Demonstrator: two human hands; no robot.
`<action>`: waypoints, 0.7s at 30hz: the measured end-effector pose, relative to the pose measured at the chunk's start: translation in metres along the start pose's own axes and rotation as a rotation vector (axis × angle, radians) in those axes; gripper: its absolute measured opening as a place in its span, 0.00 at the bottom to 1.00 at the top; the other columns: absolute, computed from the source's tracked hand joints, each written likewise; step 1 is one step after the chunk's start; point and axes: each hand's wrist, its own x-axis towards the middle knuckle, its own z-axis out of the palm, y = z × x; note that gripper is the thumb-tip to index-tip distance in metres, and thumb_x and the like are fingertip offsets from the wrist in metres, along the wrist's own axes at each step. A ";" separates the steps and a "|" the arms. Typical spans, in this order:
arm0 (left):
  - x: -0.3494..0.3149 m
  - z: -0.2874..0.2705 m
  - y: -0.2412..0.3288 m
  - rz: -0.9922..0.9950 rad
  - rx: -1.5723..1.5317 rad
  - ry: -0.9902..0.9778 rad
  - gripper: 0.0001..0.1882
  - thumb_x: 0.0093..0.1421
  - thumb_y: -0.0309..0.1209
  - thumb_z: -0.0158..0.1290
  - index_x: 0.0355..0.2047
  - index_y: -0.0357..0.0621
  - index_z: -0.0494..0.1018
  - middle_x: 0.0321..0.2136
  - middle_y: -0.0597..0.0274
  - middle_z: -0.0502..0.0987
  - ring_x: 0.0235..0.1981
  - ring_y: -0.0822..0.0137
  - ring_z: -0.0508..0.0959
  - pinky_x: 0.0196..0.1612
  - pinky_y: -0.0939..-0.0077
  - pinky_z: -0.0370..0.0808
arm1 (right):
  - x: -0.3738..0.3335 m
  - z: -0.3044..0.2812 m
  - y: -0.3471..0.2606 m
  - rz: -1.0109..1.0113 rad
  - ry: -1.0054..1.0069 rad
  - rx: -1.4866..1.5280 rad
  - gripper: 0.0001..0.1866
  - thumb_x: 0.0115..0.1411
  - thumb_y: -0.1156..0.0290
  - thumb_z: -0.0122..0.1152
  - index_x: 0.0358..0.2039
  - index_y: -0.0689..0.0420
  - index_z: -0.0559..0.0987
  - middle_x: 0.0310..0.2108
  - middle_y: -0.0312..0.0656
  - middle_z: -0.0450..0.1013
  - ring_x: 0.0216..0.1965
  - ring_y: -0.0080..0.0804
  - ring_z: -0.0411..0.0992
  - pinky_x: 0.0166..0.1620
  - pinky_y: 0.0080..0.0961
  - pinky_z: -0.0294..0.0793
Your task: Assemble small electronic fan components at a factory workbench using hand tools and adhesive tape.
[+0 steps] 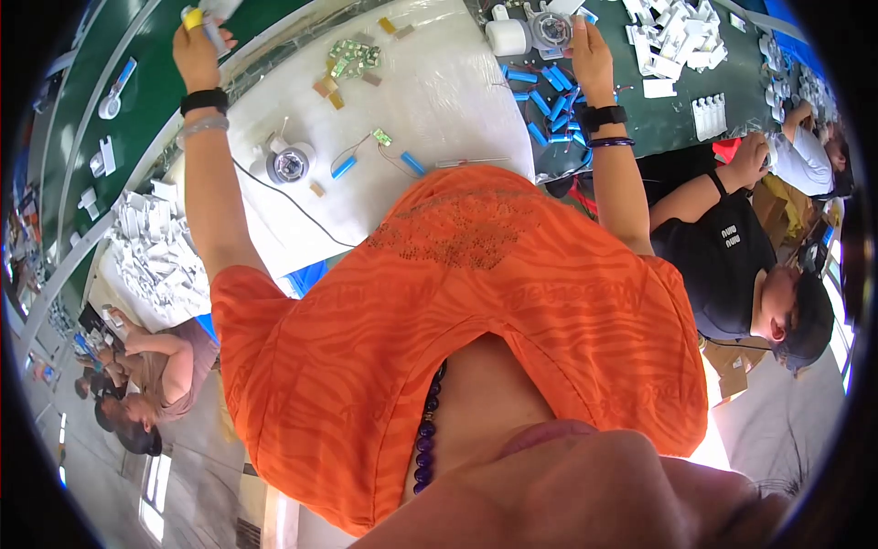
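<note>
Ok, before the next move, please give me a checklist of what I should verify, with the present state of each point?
1. Left hand holds the yellow-and-white piece: ok.
2. Right hand has a firm grip on the round white unit: cannot tell; fingers are at its edge.
3. Second unit rests on the white covering, apart from both hands: ok.
4. Blue cells lie in order: not ok, scattered.
5. Small green board is securely connected: cannot tell, too small to judge.
</note>
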 end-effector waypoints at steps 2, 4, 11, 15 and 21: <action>0.048 -0.053 -0.046 0.070 0.356 0.050 0.16 0.61 0.38 0.48 0.41 0.37 0.71 0.29 0.52 0.77 0.23 0.60 0.75 0.27 0.68 0.72 | 0.009 0.008 0.005 0.037 -0.060 -0.021 0.25 0.67 0.50 0.47 0.51 0.58 0.75 0.34 0.39 0.77 0.32 0.25 0.76 0.35 0.19 0.73; 0.070 -0.081 -0.086 0.135 0.706 0.094 0.20 0.59 0.42 0.52 0.42 0.37 0.71 0.32 0.48 0.77 0.30 0.55 0.77 0.34 0.61 0.75 | 0.013 0.013 0.010 0.182 -0.059 0.247 0.25 0.68 0.49 0.45 0.50 0.57 0.76 0.36 0.39 0.77 0.31 0.25 0.76 0.36 0.21 0.75; 0.035 -0.054 -0.101 0.467 1.041 0.469 0.29 0.48 0.45 0.60 0.48 0.41 0.73 0.49 0.37 0.69 0.55 0.42 0.64 0.56 0.52 0.62 | 0.009 0.016 -0.004 0.402 -0.047 0.596 0.29 0.68 0.50 0.42 0.58 0.61 0.66 0.42 0.45 0.76 0.38 0.32 0.77 0.39 0.27 0.78; -0.015 -0.006 -0.073 0.587 0.845 0.127 0.22 0.50 0.39 0.59 0.45 0.44 0.76 0.51 0.38 0.68 0.56 0.44 0.65 0.57 0.53 0.61 | 0.018 0.013 0.008 0.495 -0.235 0.727 0.30 0.69 0.50 0.41 0.61 0.61 0.62 0.46 0.51 0.74 0.42 0.37 0.77 0.40 0.28 0.79; -0.105 0.039 -0.030 0.512 0.543 -0.058 0.17 0.54 0.29 0.55 0.45 0.49 0.77 0.54 0.41 0.66 0.56 0.47 0.66 0.56 0.58 0.64 | 0.004 0.019 -0.006 0.395 -0.239 0.673 0.28 0.69 0.52 0.41 0.59 0.60 0.63 0.44 0.53 0.74 0.40 0.40 0.78 0.38 0.30 0.81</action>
